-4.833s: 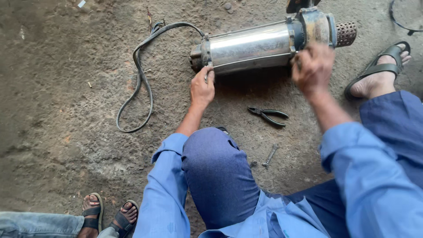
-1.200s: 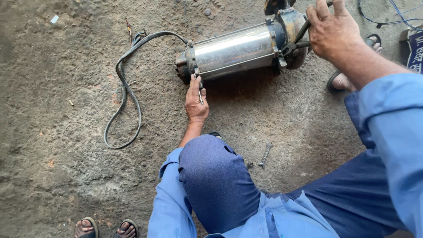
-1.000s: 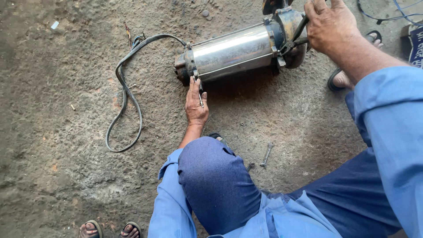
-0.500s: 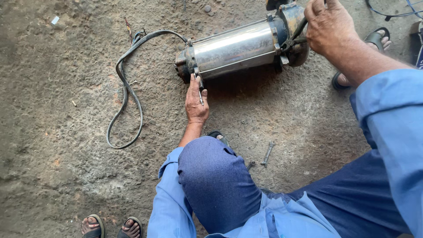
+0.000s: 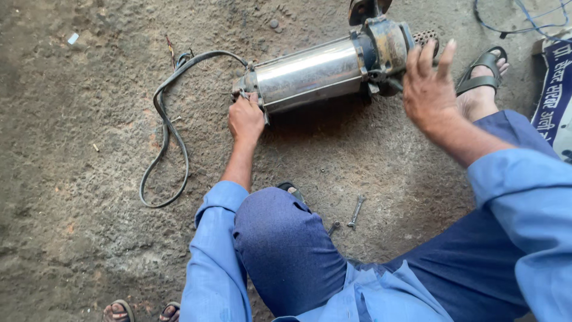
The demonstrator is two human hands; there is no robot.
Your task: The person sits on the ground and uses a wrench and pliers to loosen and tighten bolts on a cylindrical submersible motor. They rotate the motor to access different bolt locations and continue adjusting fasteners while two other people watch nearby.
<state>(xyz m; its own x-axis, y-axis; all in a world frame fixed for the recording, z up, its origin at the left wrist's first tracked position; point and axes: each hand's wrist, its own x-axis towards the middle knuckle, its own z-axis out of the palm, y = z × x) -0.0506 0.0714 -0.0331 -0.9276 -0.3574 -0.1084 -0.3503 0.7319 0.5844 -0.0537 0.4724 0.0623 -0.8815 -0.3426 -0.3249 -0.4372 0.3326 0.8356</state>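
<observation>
A rough concrete floor (image 5: 71, 119) carries a steel pump (image 5: 310, 74), black cable (image 5: 164, 125) and small spanner (image 5: 356, 210).

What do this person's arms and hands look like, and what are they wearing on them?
Both arms are covered by long, loose light blue shirt sleeves reaching the wrists. The left hand and right hand are bare: no gloves, and no rings or watch that I can make out. The left sleeve cuff looks plain and unbuttoned.

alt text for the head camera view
A crouching person in blue grips the cable end of a steel pump lying on a dirt floor with the left hand, the right hand open by its rusty far end. A spanner lies near the knee.
</observation>
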